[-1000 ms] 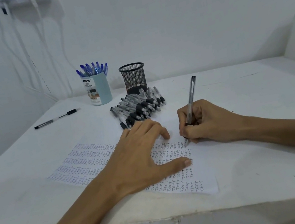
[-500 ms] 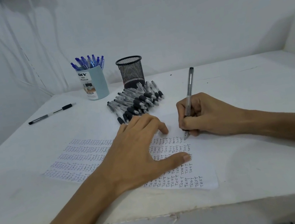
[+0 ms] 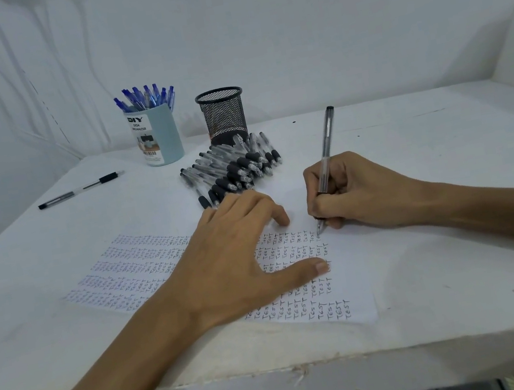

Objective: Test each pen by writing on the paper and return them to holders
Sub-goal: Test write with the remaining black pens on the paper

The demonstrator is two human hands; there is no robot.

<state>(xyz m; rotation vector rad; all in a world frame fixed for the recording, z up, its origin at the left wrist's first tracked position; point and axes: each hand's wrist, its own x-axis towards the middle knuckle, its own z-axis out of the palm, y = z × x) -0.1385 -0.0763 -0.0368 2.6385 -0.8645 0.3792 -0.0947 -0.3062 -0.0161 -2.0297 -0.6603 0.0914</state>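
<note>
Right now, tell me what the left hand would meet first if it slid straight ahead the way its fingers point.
The left hand, flat on the white paper, would probably meet the pile of clear black-gripped pens just ahead of it.

The desk (image 3: pixel 429 147) is white. The white paper (image 3: pixel 355 280) bears rows of "TEST", black at the right and blue-violet at the left. The desk organizer (image 3: pixel 163 139) is pale blue with a white label, and its pens (image 3: pixel 142 98) are blue. The mesh holder (image 3: pixel 223 114) is black. The heaped pens (image 3: pixel 237 167) are clear with black grips, and the held pen (image 3: pixel 326 148) is clear with a black cap.
</note>
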